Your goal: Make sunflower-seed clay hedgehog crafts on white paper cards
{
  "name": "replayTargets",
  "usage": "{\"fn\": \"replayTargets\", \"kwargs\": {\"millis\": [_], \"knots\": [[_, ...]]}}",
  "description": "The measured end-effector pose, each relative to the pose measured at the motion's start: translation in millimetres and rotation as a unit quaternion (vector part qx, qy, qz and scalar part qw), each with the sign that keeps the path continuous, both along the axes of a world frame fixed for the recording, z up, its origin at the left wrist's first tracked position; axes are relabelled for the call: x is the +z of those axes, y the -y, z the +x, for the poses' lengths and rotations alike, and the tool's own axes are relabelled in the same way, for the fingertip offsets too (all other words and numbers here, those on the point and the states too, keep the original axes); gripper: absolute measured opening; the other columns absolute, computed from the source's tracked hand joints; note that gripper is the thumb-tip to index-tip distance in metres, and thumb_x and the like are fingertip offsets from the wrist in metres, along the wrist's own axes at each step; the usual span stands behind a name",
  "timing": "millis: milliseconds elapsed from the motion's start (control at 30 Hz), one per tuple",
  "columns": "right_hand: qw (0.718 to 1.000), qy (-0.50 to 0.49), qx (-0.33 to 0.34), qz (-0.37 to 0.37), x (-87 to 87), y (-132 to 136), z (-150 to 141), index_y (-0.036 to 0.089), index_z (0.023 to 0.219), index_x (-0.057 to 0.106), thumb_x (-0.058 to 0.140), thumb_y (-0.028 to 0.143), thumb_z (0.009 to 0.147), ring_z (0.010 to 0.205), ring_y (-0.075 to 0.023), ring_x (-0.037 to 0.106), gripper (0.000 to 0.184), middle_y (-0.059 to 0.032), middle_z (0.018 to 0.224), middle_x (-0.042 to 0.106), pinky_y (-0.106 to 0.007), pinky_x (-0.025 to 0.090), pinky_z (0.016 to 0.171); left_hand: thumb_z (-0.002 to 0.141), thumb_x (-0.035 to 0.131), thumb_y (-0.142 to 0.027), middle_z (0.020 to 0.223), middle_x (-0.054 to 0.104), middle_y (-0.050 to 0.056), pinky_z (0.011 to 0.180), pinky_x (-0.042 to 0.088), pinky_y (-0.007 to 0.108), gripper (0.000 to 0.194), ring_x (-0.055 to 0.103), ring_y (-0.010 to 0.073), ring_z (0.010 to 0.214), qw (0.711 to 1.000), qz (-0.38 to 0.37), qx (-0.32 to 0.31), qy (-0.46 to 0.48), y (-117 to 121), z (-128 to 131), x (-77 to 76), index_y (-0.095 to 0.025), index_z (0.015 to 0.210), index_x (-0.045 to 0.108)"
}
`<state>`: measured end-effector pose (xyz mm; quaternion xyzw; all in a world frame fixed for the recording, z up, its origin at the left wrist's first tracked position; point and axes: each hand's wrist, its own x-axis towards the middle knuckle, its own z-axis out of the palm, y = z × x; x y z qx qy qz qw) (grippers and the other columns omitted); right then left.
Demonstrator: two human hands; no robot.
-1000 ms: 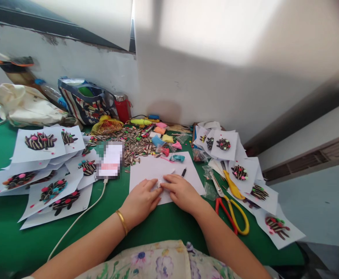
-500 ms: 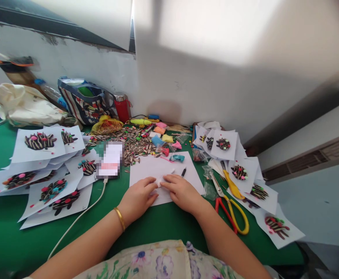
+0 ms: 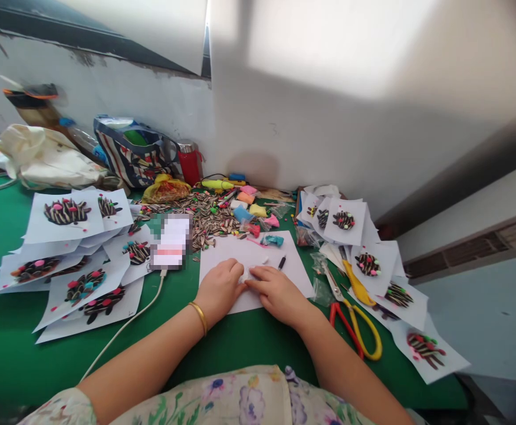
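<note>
My left hand [image 3: 221, 290] rests over a white sheet of paper [image 3: 296, 277], its fingers curled and closed; whatever they hold is hidden. My right hand [image 3: 280, 296] lies on the same sheet, fingers bent inward and meeting the left thumb. Anything between these fingertips is too small to make out. Just beyond the hands are a small white bit [image 3: 265, 260] and a black pen [image 3: 282, 262]. An opened packet of blue clay [image 3: 272, 240] lies on the sheet's far edge.
Sunflower seeds [image 3: 209, 219] and coloured clay packets [image 3: 258, 210] spread behind the sheet. Left are a phone [image 3: 171, 242] with its cable and stacked seed pictures [image 3: 85, 289]. On the right lie scissors [image 3: 364, 330], red-handled pliers [image 3: 346, 330], a yellow-handled tool [image 3: 357, 284] and more pictures [image 3: 368, 264].
My left hand has turned and curled its fingers, its wrist shifting up and right. My right hand stays almost in place. The whole view has shifted slightly.
</note>
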<state>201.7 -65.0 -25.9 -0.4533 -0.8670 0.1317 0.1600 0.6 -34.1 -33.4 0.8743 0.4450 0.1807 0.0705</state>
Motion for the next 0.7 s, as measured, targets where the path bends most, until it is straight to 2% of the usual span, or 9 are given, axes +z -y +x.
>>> {"fn": "replayTargets", "kwargs": {"millis": [333, 500, 600, 700], "knots": [[1.000, 0.002, -0.001, -0.002, -1.3, -0.2, 1.1, 0.027, 0.128, 0.062, 0.055, 0.006, 0.082, 0.131, -0.0238, 0.046, 0.051, -0.0080, 0.140, 0.054, -0.046, 0.038, 0.109, 0.083, 0.060, -0.013, 0.098, 0.060, 0.006, 0.083, 0.049, 0.037, 0.014, 0.058, 0.0220, 0.092, 0.998, -0.020, -0.023, 0.059, -5.6, -8.0, -5.4, -0.020, 0.095, 0.056], [1.000, -0.010, 0.001, 0.010, -0.3, 0.4, 1.9, 0.029, 0.130, 0.059, 0.055, 0.005, 0.082, 0.129, -0.0219, 0.047, 0.054, -0.0069, 0.140, 0.054, -0.043, 0.038, 0.109, 0.087, 0.053, -0.014, 0.095, 0.062, 0.004, 0.080, 0.051, 0.033, 0.013, 0.060, 0.0182, 0.087, 0.988, -0.068, -0.024, 0.135, -14.1, -16.1, -4.7, -0.020, 0.097, 0.059], [1.000, 0.005, 0.000, 0.012, -0.5, 1.9, 0.6, 0.029, 0.130, 0.059, 0.056, 0.007, 0.083, 0.130, -0.0231, 0.046, 0.052, -0.0066, 0.142, 0.052, -0.044, 0.037, 0.109, 0.087, 0.052, -0.014, 0.094, 0.063, 0.004, 0.081, 0.051, 0.033, 0.012, 0.060, 0.0183, 0.090, 0.986, -0.080, -0.031, 0.144, -16.5, -18.9, -3.9, -0.020, 0.095, 0.060], [1.000, 0.025, -0.001, 0.016, -0.8, 3.7, -1.9, 0.029, 0.130, 0.059, 0.058, 0.010, 0.084, 0.131, -0.0245, 0.045, 0.050, -0.0072, 0.143, 0.051, -0.044, 0.036, 0.110, 0.084, 0.057, -0.013, 0.099, 0.062, 0.005, 0.085, 0.050, 0.034, 0.014, 0.060, 0.0188, 0.093, 0.986, -0.086, -0.048, 0.138, -15.7, -19.5, -3.1, -0.020, 0.096, 0.061]]}}
